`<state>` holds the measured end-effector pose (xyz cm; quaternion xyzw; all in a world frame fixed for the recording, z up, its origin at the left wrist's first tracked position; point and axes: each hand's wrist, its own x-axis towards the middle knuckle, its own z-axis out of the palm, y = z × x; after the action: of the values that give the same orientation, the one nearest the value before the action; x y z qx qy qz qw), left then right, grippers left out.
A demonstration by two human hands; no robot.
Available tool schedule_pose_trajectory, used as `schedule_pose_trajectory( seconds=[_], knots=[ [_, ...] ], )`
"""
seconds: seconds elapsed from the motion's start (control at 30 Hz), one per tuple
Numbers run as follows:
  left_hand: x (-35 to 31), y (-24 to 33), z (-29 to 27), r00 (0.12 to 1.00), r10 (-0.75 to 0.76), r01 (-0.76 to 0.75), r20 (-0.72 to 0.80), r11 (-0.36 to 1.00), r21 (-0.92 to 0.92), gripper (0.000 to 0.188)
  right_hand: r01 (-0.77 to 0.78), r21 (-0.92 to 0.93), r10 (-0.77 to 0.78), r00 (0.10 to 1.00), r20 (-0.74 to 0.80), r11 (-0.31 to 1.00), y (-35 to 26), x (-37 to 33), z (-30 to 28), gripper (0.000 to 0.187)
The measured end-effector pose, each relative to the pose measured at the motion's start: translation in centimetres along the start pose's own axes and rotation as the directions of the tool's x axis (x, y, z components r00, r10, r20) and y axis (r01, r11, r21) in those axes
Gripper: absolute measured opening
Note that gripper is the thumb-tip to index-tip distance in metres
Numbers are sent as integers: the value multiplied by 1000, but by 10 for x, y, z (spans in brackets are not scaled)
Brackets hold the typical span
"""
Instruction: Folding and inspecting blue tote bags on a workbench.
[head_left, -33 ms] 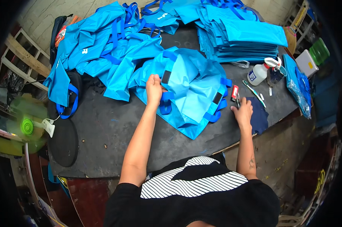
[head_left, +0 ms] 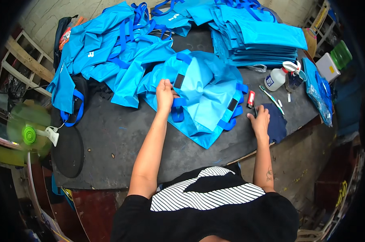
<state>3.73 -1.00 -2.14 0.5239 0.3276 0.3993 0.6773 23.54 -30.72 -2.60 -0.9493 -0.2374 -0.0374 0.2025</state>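
A light blue fabric bag (head_left: 208,94) lies spread on the dark table in front of me. Dark blue straps stick out at its sides, and a black patch (head_left: 179,81) sits near its left edge. My left hand (head_left: 165,96) is closed on that edge, beside a strap loop; part of its fingers is hidden by the fabric. To the right of the bag, my right hand (head_left: 260,120) rests low over a dark blue cloth (head_left: 276,123). Its thumb and fingers curl around a thin dark object too small to name. A red lighter (head_left: 251,99) lies just beyond the fingertips.
A stack of folded blue bags (head_left: 263,44) stands at the back right, and more bags (head_left: 105,52) heap at the back left. Right of centre are a toothbrush (head_left: 272,99) and a white spray bottle (head_left: 275,79). A green fan (head_left: 29,134) is at the left edge.
The bag's upper left part with the black patch has shifted very slightly right and up. Both hands are almost still.
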Motion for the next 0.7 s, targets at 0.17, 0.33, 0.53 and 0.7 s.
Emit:
schedule_pose_trajectory(
  seconds=[0.17, 0.33, 0.53, 0.7],
  knots=[
    [-7, 11, 1, 1000, 20, -21, 17, 996, 86, 31, -30, 123, 27, 999, 24, 992, 20, 9, 4, 25],
    [-14, 22, -8, 997, 69, -74, 33, 974, 213, 31, 119, 219, -59, 963, -262, 969, 0, 13, -1, 17],
    [-7, 16, 0, 965, 262, -259, 29, 921, 290, 33, 600, 429, -471, 798, -375, 675, -93, 14, 3, 33],
    [-8, 22, 2, 975, 215, -223, 60, 950, 219, 33, 529, 667, -562, 804, -194, 525, -168, -5, 15, 32]
  ],
)
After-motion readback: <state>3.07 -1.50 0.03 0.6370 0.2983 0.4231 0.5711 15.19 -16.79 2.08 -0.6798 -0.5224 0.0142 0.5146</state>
